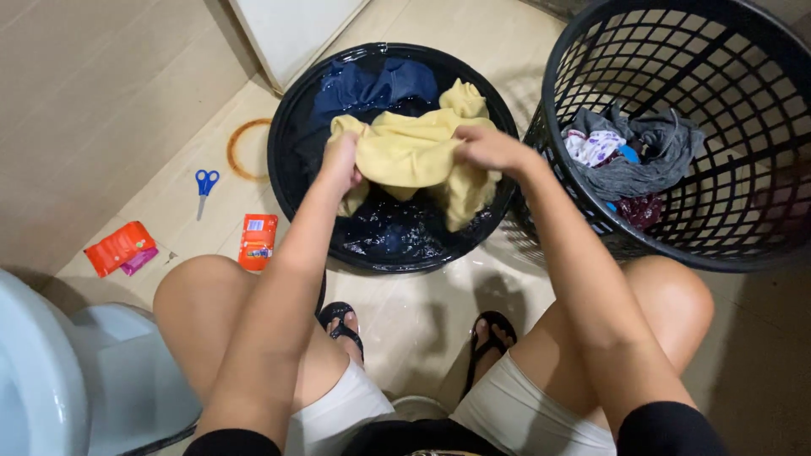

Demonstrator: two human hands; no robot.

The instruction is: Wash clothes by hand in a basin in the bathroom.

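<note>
While both hands grip it, the yellow garment (414, 152) hangs bunched over the black basin (287, 127), its length running side to side. Left hand (340, 163) clenches the left end, right hand (490, 149) the right; neither nearer.

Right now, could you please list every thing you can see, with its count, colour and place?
round black plastic basin: one, black, floor centre, holding water
yellow cloth garment: one, yellow, over the basin, gripped by both hands
dark blue garment: one, blue, at the basin's far side
black lattice laundry basket: one, black, right
grey clothes: a few, grey, inside the basket
blue-handled scissors: one, floor left
orange sachets: two, floor left
black sandals: two, on the feet
left hand: on the garment
right hand: on the garment
</note>
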